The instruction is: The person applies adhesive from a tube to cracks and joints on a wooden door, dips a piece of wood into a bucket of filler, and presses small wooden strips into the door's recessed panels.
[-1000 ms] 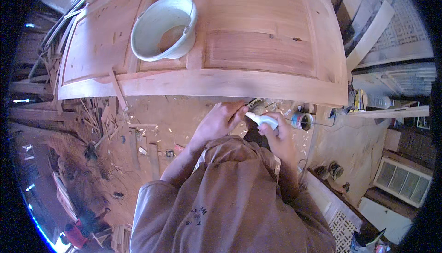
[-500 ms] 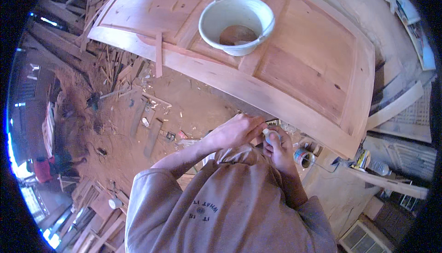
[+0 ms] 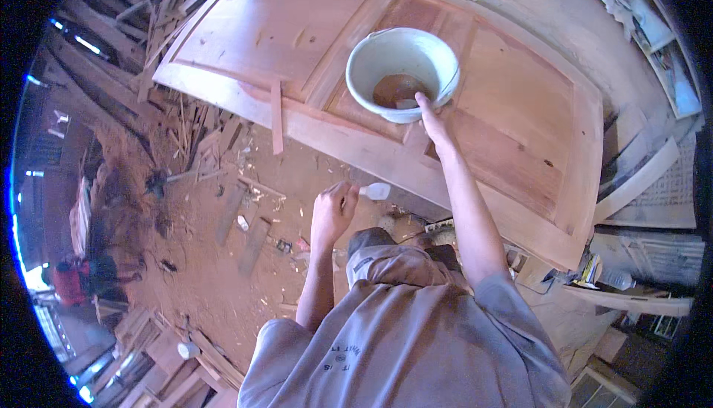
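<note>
My left hand (image 3: pixel 333 211) is closed, held out over the floor in front of me. From its fist sticks a small white bottle-shaped thing (image 3: pixel 376 191), narrow at the hand and wider at its far end; its exact kind is unclear. My right hand (image 3: pixel 431 120) reaches forward and grips the near right rim of a whitish bucket (image 3: pixel 364 66), with the thumb over the edge. Brown material and a pale piece lie in the bucket's bottom. The bucket stands on a large panelled wooden door (image 3: pixel 512 122) lying flat.
A thin wooden strip (image 3: pixel 277 118) overhangs the door's near edge. Wood offcuts (image 3: pixel 215 122) pile up at the left, and shavings litter the dirt floor (image 3: pixel 193 237). At the right are a clear plastic bottle (image 3: pixel 616 280) and boards. Someone in red (image 3: pixel 69 283) is at the far left.
My hands have parted from holding the white thing together. The left drew back leftward with it; the right reached forward to the bucket's rim. The whole view has shifted slightly.
</note>
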